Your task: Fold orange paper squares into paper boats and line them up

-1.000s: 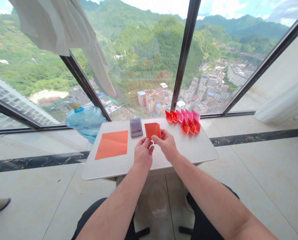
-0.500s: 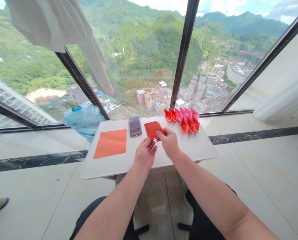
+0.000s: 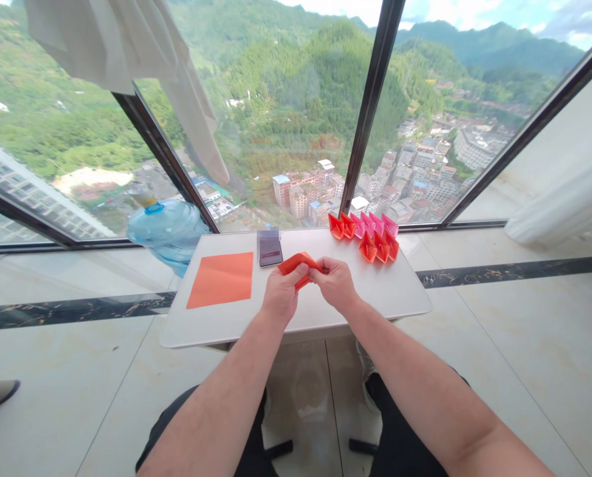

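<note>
A folded orange paper [image 3: 296, 264] is held just above the small white table [image 3: 375, 298]. My left hand [image 3: 280, 297] pinches its left part and my right hand [image 3: 336, 285] grips its right part, both closed on it. The paper is bent over between the hands. A flat orange sheet [image 3: 221, 279] lies on the table to the left. A dark phone [image 3: 269, 250] lies just beyond the hands. Several folded red and pink paper shapes [image 3: 368, 235] stand in rows at the table's far right.
A large blue water bottle [image 3: 166, 228] lies on the floor left of the table, against the window. Tall glass panes with black frames [image 3: 370, 99] stand right behind the table. White curtains [image 3: 126, 53] hang at upper left and at the right. Tiled floor surrounds the table.
The orange paper stood up flat in my fingers before; now both hands have closed in on it and bent it over, lower and nearer the table.
</note>
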{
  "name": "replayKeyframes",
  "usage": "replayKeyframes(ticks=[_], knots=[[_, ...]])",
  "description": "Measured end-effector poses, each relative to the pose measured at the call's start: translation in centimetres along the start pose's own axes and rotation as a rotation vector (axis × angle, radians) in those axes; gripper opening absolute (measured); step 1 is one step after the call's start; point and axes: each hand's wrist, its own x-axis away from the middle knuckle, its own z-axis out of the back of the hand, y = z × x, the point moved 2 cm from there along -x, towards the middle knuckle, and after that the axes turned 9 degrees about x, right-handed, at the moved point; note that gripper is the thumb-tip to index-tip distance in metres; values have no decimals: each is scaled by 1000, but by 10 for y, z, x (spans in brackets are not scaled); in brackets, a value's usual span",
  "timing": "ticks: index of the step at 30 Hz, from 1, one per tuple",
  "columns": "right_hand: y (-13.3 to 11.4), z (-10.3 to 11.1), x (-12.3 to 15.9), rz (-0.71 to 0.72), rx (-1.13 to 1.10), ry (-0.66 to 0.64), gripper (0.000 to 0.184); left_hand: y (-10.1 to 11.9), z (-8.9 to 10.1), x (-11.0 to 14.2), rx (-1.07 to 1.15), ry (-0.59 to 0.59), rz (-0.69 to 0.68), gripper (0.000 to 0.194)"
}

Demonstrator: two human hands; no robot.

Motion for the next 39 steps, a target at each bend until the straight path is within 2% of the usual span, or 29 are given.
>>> replayKeyframes(ticks=[3,8,13,20,25,28,35,39], knots=[[0,-1,0,-12,-13,-43,17,2,3,-2,20,47,-29,27],[6,5,-5,-32,-25,-64,25,5,7,-3,51,56,-76,27],[1,8,-6,16,-69,-78,28,3,7,-2,40,76,-77,27],[-4,9,-4,90,-18,28,22,-5,5,1,14,91,-58,33],[-6,7,-3,108,-32,-91,25,-4,3,4,3,65,-54,34],[-6,7,-3,124,-25,-108,23,-3,4,5,-39,63,-78,34],[-7,2,1,125,4,38,15,-5,7,4,-148,109,-170,30],[-15,6,3,252,73,115,19,1,7,6,-250,122,-221,24]])
